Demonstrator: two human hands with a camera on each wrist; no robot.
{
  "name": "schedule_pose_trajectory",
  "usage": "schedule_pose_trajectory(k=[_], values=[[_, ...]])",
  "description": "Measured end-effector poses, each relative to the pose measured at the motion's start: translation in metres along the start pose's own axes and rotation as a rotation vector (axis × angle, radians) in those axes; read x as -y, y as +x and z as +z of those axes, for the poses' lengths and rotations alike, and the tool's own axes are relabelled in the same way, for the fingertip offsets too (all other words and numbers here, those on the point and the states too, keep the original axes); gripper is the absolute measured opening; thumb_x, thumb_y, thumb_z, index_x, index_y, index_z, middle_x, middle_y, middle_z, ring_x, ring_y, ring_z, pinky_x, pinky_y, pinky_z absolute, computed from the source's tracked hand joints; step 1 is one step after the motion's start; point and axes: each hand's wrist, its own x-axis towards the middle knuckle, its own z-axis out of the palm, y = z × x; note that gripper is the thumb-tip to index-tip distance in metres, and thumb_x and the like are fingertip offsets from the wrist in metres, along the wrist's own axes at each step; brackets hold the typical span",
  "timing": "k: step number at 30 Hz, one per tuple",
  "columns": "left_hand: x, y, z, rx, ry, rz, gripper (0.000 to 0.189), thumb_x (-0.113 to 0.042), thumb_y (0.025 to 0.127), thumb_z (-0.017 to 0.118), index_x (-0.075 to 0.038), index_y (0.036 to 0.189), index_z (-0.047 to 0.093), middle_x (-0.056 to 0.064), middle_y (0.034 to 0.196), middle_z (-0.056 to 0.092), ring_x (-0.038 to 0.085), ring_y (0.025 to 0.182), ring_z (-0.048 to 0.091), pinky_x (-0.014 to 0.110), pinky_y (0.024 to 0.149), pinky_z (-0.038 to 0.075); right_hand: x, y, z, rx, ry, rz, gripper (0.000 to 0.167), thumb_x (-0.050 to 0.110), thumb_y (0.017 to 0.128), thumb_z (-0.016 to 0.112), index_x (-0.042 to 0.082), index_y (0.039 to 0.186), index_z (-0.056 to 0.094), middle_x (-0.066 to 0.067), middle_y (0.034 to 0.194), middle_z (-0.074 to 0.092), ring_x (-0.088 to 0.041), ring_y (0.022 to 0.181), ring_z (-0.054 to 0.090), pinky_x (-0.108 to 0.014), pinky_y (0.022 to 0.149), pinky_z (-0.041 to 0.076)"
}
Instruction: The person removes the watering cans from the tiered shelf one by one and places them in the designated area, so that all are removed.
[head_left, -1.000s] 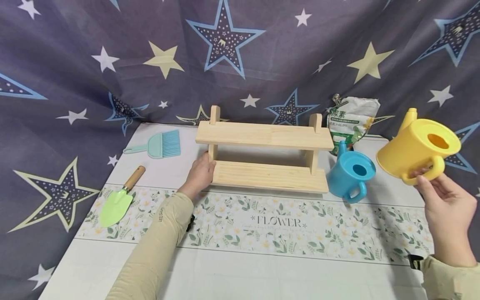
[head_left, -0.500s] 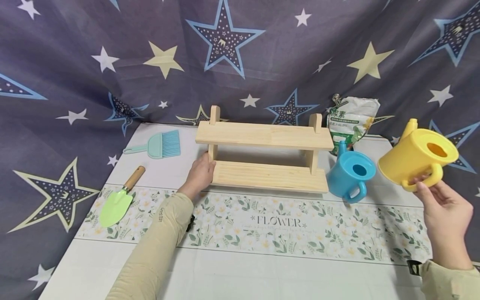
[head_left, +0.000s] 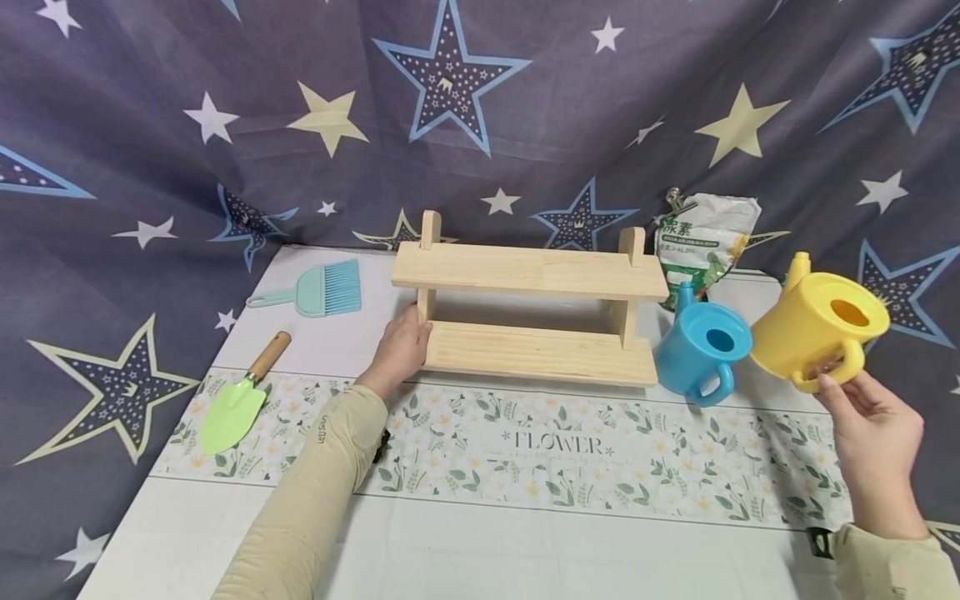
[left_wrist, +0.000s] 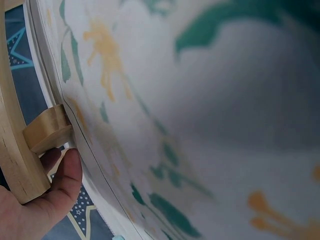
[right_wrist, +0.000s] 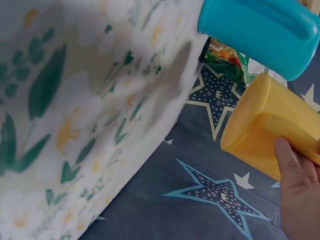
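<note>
A two-tier wooden shelf (head_left: 525, 271) stands at the middle back of the table. My left hand (head_left: 399, 346) grips its left end by the lower board; in the left wrist view the thumb and fingers (left_wrist: 67, 175) curl round the wood. At the right, my right hand (head_left: 873, 425) holds a yellow watering can (head_left: 810, 329) by its handle, raised above the table with the spout pointing up and away. A blue watering can (head_left: 693, 350) stands on the table between the shelf and the yellow one. In the right wrist view my fingers (right_wrist: 287, 160) close on the yellow handle.
Behind the blue can stands a white and green bag (head_left: 705, 242) with a clip on top. A teal brush (head_left: 330, 290) and a green hand trowel (head_left: 236, 408) with a wooden handle lie at the left. A star-patterned curtain (head_left: 262, 50) borders the table (head_left: 525, 550).
My right hand has lowered the yellow watering can and brought it leftward, closer to the blue one. The left hand and the shelf have stayed in place.
</note>
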Motion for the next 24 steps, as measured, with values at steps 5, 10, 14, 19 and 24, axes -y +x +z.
schedule_pose_trajectory(k=[5,10,14,19,24], values=[[0.0,0.0,0.0,0.0,0.0,0.0,0.047,-0.024,0.106,0.035,0.001,0.146,0.03,0.018,0.132,0.05,0.034,0.116,0.053,0.046,0.099,0.045,-0.005,0.001,0.001,0.013,-0.065,0.072,0.039,0.018,0.093,0.067,0.015,0.131,0.063,0.014,0.109,0.068,0.007,0.09,0.061,-0.004,0.081,0.046],[0.0,0.0,0.0,0.001,0.003,0.002,0.047,-0.023,0.106,0.035,0.001,0.146,0.03,0.018,0.132,0.05,0.034,0.116,0.053,0.047,0.1,0.045,-0.01,0.002,0.0,0.058,-0.052,0.143,0.041,0.02,0.093,0.067,0.016,0.133,0.062,0.018,0.104,0.067,0.007,0.089,0.06,-0.003,0.078,0.046],[0.0,-0.001,-0.001,-0.004,0.006,0.008,0.046,-0.022,0.106,0.035,0.001,0.145,0.031,0.019,0.131,0.05,0.035,0.116,0.052,0.048,0.101,0.044,-0.013,0.003,-0.001,0.097,-0.037,0.182,0.043,0.021,0.093,0.068,0.013,0.135,0.06,0.024,0.093,0.065,0.009,0.083,0.06,-0.001,0.069,0.045],[0.0,0.0,-0.001,-0.004,0.009,0.004,0.044,-0.022,0.106,0.036,0.001,0.144,0.033,0.019,0.129,0.051,0.035,0.114,0.053,0.048,0.099,0.045,-0.016,0.001,0.001,0.113,-0.027,0.206,0.045,0.02,0.093,0.067,0.01,0.136,0.058,0.025,0.091,0.064,0.01,0.081,0.06,-0.001,0.067,0.046],[0.0,0.0,0.0,-0.005,0.013,0.006,0.044,-0.023,0.106,0.035,0.002,0.142,0.034,0.018,0.128,0.052,0.034,0.114,0.053,0.047,0.098,0.046,-0.019,0.0,0.003,0.128,-0.027,0.202,0.046,0.019,0.093,0.068,0.01,0.137,0.057,0.024,0.09,0.064,0.008,0.081,0.059,-0.001,0.067,0.045]])
